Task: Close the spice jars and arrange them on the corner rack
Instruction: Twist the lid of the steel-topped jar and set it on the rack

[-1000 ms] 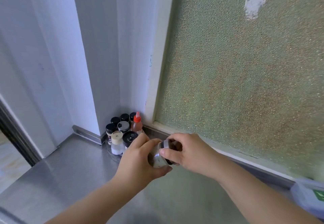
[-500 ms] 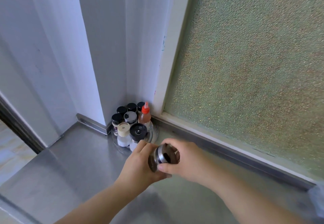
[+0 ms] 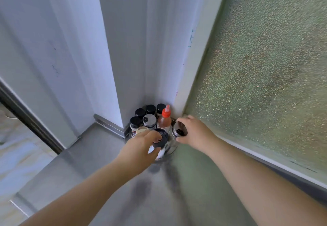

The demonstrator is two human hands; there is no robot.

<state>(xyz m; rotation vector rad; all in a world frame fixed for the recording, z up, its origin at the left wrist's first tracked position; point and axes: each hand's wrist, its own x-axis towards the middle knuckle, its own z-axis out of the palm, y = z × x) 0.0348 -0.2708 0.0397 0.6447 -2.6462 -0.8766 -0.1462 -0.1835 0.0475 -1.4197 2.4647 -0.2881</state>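
A person's two bare hands reach into the corner of a steel counter (image 3: 99, 155), where a wall meets a frosted window (image 3: 265, 66) and a round rack (image 3: 170, 150) holds a cluster of spice jars. The right hand (image 3: 192, 132) grips a steel-capped jar (image 3: 178, 131) from the side, fingers curled around its cap, at the rack's right edge just beside a red-tipped squeeze bottle (image 3: 164, 119). This jar stands nearly upright, long axis vertical, cap up and leaning slightly toward the camera; a dark opening shows on the cap, so the shaker may not be fully shut. The left hand (image 3: 141, 146) closes thumb and fingers around a black-lidded jar (image 3: 160, 138) at the rack's front, also upright, lid tilted toward the viewer. To do this step well, the right hand should probably lower its jar straight down into the free gap, keeping it vertical to avoid knocking neighbours, while the left steadies the front jar. Whether either base touches the rack cannot be told.
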